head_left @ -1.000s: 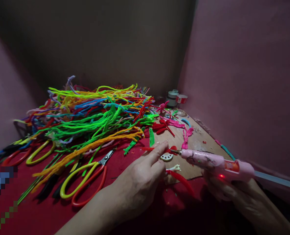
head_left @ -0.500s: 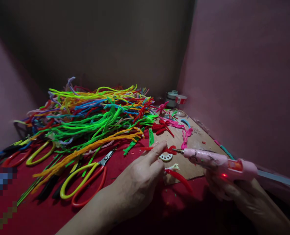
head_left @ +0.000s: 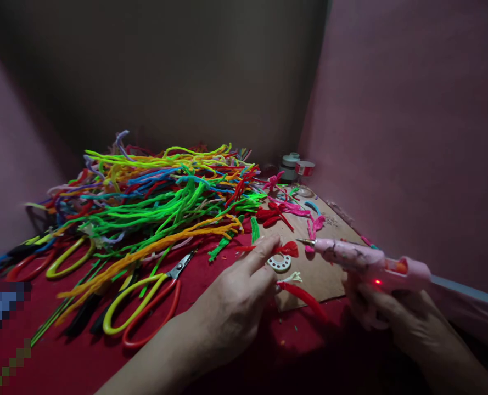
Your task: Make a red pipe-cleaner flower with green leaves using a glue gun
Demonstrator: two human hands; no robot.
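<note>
The left hand [head_left: 235, 296] has its fingers clamped on a red fuzzy piece [head_left: 290, 249], held over a brown board [head_left: 330, 277]. The right hand [head_left: 408, 315] has its fingers wrapped around a pink glue gun [head_left: 351, 255], though shadow obscures their exact placement; the nozzle [head_left: 307, 242] sits just beside the red fuzzy piece.

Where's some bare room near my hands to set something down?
Mostly bare red cloth lies between your left hand and right hand, this side of the board. Another bare patch sits nearer you than the nearest scissors, left of your left forearm. Crowded: the heap of fuzzy stems and the board's far end.
</note>
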